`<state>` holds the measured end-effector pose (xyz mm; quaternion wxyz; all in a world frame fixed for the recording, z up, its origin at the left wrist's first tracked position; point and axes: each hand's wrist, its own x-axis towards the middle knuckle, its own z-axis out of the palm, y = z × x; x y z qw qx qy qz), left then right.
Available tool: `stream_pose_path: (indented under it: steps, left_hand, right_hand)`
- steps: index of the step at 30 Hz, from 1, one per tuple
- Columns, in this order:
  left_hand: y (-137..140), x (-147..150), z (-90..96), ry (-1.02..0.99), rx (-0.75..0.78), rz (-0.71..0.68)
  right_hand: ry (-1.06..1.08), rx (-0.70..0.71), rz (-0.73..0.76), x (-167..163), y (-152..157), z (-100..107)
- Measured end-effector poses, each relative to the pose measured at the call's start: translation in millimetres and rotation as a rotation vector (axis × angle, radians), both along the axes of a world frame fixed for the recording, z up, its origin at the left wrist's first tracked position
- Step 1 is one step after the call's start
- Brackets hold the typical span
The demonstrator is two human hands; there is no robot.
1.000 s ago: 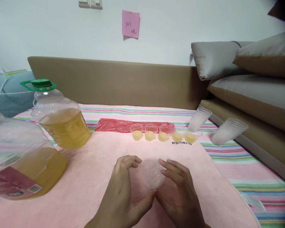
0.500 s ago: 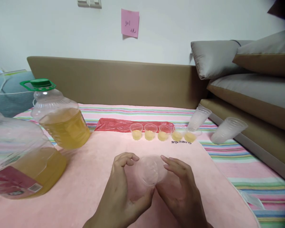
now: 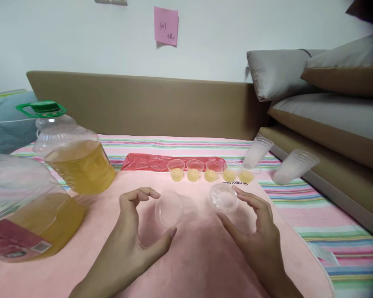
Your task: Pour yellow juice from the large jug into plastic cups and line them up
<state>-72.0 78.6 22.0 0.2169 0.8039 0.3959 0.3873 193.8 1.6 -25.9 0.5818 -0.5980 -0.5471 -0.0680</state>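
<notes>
A clear plastic cup (image 3: 169, 210) is held between the thumb and fingers of my left hand (image 3: 133, 231), its round rim turned sideways. My right hand (image 3: 259, 229) grips a second clear cup (image 3: 223, 198) by its side, tilted, with its round end facing me. A gap lies between the two cups, and neither shows any liquid. Just beyond them, several small clear cups stand in a row, each with some yellow liquid; the leftmost cup (image 3: 176, 171) and the middle cup (image 3: 211, 171) stand upright.
To the left are two big jugs of yellow liquid: a green-capped jug (image 3: 81, 165) and a nearer labelled jug (image 3: 59, 219). A red plastic bag (image 3: 143, 162) lies behind the cups. Two stacks of cups, one a tilted stack (image 3: 294, 167), lie right, beside piled cushions (image 3: 329, 111).
The cups that were together between my hands are now apart. My left hand has moved left with one, my right hand right and away from me with the other. The view shifted slightly.
</notes>
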Motion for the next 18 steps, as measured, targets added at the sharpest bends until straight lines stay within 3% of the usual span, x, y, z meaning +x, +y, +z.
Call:
stream_pose_path:
  steps: [4,8,14,18]
  left_hand:
    - [-2,-4,4.6,0.217,-0.042,-0.032]
    - [-3,-6,3.3,0.309,-0.074,-0.079]
    - [1,-7,-2.7,0.350,-0.008,-0.086]
    - [2,-5,-5.6,0.342,-0.011,-0.107]
  right_hand:
    - [0.019,0.015,-0.160,22,1,4]
    - [0.090,0.065,-0.334,71,0,2]
    - [0.232,0.191,-0.625,172,-3,-24]
    - [0.309,0.176,-0.743,210,-2,-41]
